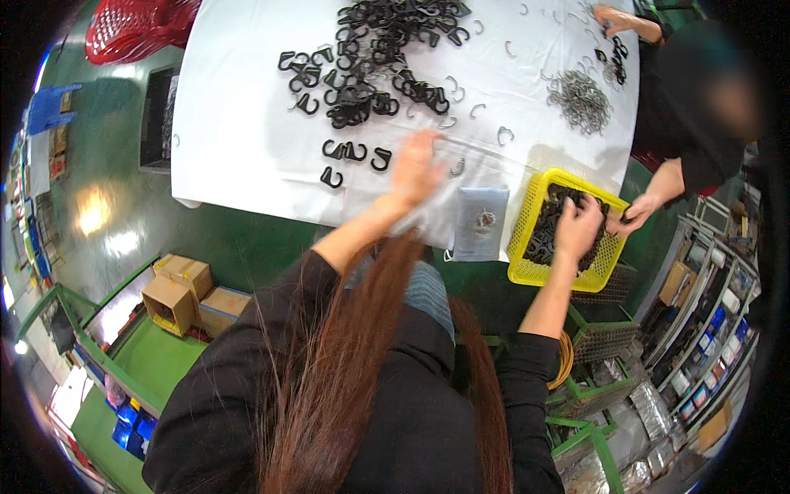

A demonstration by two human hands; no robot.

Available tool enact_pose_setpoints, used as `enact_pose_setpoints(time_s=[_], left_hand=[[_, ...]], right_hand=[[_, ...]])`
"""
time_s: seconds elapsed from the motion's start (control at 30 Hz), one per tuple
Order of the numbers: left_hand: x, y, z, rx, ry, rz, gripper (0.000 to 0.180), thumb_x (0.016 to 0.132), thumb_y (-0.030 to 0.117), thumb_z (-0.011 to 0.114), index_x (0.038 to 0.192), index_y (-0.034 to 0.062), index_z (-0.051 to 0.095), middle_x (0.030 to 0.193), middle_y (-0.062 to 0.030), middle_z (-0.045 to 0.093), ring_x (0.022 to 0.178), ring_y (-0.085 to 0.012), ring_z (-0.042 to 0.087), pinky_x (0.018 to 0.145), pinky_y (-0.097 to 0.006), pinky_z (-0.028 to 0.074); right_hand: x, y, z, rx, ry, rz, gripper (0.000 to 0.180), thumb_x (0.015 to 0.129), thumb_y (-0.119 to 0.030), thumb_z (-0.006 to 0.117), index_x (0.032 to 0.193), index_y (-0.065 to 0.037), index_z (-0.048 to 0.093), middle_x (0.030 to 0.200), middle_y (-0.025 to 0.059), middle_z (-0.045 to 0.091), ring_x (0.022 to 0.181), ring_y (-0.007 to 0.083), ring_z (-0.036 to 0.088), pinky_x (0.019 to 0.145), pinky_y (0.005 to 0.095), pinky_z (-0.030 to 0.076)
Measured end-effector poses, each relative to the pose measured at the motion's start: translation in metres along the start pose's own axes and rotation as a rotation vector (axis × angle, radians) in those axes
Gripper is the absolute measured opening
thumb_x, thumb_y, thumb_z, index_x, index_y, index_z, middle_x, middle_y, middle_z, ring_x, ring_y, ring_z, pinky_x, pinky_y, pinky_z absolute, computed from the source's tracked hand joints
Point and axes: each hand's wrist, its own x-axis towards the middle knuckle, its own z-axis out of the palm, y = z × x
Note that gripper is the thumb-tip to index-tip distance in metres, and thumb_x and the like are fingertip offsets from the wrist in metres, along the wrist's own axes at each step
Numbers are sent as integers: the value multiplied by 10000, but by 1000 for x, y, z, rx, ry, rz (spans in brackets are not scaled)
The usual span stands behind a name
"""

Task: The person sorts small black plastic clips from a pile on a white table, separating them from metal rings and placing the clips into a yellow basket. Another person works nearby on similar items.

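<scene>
My left hand [418, 169], smeared by motion, is over the white-covered table [239, 123]; whether its fingers are open or closed does not show. Just left of it lie a few black plastic hooks [381, 159]. My right hand [578, 226] is over a yellow perforated basket [527, 216] holding many black hooks [541, 239]. Its fingers are bent and apart, with nothing visible between them. Across from me, a co-worker's hand [632, 216] touches the basket's right rim. Between my hands, a clear bag or cloth-like packet [481, 224] bears a small heap of metal bits [485, 219].
A large pile of black hooks [362, 74] covers the table's far middle. Silver wire hooks [581, 103] are heaped at right, others scattered. The co-worker's other hand [613, 18] is at the far right. A red chair [136, 33] and cardboard boxes [185, 284] stand left.
</scene>
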Motion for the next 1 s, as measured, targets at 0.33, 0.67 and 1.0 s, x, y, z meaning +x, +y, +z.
enact_pose_setpoints(time_s=[0.33, 0.67, 1.0], left_hand=[[-30, -136, -139, 455, -154, 86, 475, 708, 143, 706, 1158, 105, 558, 1094, -99, 509, 1010, -293, 475, 872, -385, 421], [-4, -167, -187, -208, -92, -672, 275, 882, 250, 593, 1003, 14, 665, 776, -41, 672, 689, -70, 587, 615, -235, 462], [14, -183, -236, -719, -328, -912, 244, 876, 263, 550, 929, 42, 638, 856, -39, 645, 779, -142, 620, 676, -287, 525]], right_hand=[[-129, -234, 164, 43, -588, -407, 409, 674, -263, 761, 959, -79, 532, 996, 123, 568, 914, 289, 583, 733, 411, 477], [-142, -260, 178, 96, -688, -353, 439, 649, -209, 777, 993, -95, 528, 943, 100, 588, 876, 304, 581, 712, 417, 470], [-167, -274, 178, 52, -489, -176, 501, 620, -157, 788, 1037, -108, 514, 1050, 82, 482, 994, 297, 508, 749, 420, 489]])
